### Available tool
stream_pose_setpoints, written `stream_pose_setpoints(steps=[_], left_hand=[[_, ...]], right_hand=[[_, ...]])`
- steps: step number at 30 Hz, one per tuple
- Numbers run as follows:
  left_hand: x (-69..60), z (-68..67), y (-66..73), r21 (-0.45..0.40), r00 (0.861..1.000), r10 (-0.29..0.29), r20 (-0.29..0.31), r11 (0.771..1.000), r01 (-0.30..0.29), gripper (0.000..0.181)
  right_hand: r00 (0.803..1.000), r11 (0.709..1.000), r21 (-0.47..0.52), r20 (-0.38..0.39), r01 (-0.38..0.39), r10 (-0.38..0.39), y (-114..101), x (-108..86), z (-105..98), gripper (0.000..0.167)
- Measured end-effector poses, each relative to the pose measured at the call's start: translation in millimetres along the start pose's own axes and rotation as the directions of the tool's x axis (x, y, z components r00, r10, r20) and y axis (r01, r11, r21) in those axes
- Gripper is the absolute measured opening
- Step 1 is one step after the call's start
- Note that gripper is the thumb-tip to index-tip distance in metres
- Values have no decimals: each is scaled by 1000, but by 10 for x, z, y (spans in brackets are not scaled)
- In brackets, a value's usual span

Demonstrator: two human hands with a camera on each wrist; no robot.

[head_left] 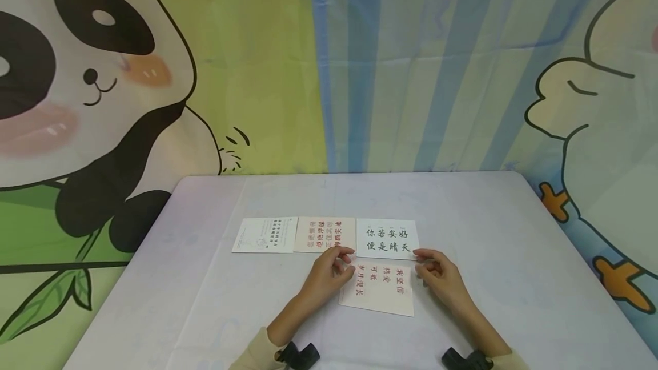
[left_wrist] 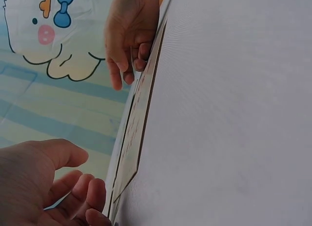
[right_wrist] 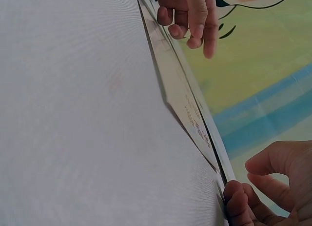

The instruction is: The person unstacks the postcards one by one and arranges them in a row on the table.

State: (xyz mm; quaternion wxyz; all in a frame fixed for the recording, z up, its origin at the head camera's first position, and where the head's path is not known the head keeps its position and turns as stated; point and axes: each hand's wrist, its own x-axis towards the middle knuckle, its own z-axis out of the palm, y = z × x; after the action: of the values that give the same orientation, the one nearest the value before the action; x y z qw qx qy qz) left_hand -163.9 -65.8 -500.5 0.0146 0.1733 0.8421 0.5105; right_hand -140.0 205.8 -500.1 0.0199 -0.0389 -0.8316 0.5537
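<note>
Several rectangular cards with printed writing lie on the white table. A white card point(head_left: 387, 238) with black characters is at the right end of a row. My left hand point(head_left: 324, 273) is at its lower left corner, my right hand point(head_left: 446, 278) at its lower right. Below it and between the hands lies a cream card point(head_left: 377, 293) with red characters, slightly askew. In the left wrist view the left hand's thumb point(left_wrist: 68, 153) stands apart from its loosely bent fingers. The right wrist view likewise shows the right thumb point(right_wrist: 261, 162) away from the fingers; neither hand visibly grips a card.
Left of the white card, in the same row, are a beige card point(head_left: 325, 227) with red and grey writing and a white card with a faint drawing point(head_left: 257, 238). Behind the table point(head_left: 488, 210) hangs a cloth point(head_left: 272, 73) with a panda and stripes.
</note>
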Motion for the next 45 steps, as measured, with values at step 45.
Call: stream_pose_setpoints(steps=[45], left_hand=[[-332,-23,-45,249,995,-97,30,965,87,44]], right_hand=[[987,996,28,135,-90,86,-26,-327,-25,34]])
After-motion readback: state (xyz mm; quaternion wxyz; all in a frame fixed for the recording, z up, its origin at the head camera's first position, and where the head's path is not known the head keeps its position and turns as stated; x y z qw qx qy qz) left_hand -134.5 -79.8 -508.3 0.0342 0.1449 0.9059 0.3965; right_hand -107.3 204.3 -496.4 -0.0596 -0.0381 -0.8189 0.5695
